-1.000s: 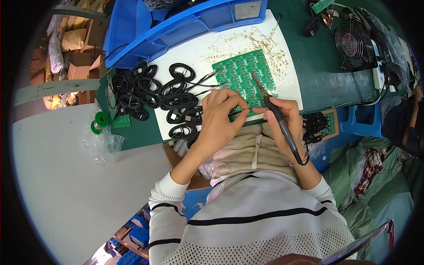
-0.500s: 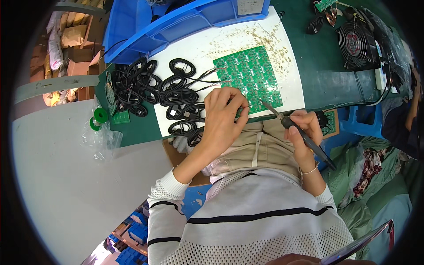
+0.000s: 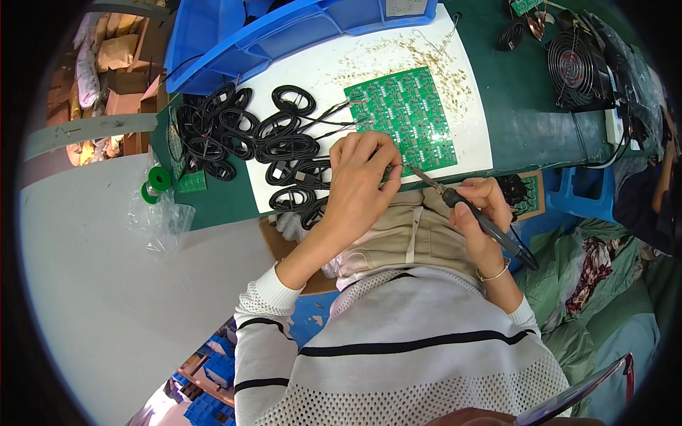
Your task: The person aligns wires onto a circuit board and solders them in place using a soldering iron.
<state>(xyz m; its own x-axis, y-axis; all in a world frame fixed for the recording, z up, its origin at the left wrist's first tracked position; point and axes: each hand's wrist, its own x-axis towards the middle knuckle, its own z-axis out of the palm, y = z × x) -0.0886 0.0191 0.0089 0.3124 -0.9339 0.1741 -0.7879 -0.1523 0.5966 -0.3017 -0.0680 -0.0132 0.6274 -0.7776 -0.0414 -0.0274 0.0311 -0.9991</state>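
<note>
A green circuit board panel [image 3: 415, 117] lies on a white sheet in front of me. Black cables run to its left edge, their thin wire ends on the board. My left hand [image 3: 364, 177] is over the panel's near left corner, thumb and fingers pinched on a cable end that they mostly hide. In my right hand [image 3: 484, 211] is a soldering iron [image 3: 497, 233] with a dark handle, gripped like a pen. Its tip points left to the board's near edge, close to my left fingertips; whether it touches is too small to tell. Coiled black cables [image 3: 288, 148] lie left of the panel.
A blue bin [image 3: 305, 35] stands along the back of the white sheet [image 3: 470, 135]. On the right of the green table are a fan [image 3: 572, 69] and a power strip [image 3: 613, 126]. A green spool [image 3: 158, 179] and clear bag lie left; a blue stool [image 3: 582, 197] stands right.
The soldering iron's tip has moved left and slightly nearer me, toward my left fingertips, as my right hand shifted left. My left hand stays pinched in nearly the same place.
</note>
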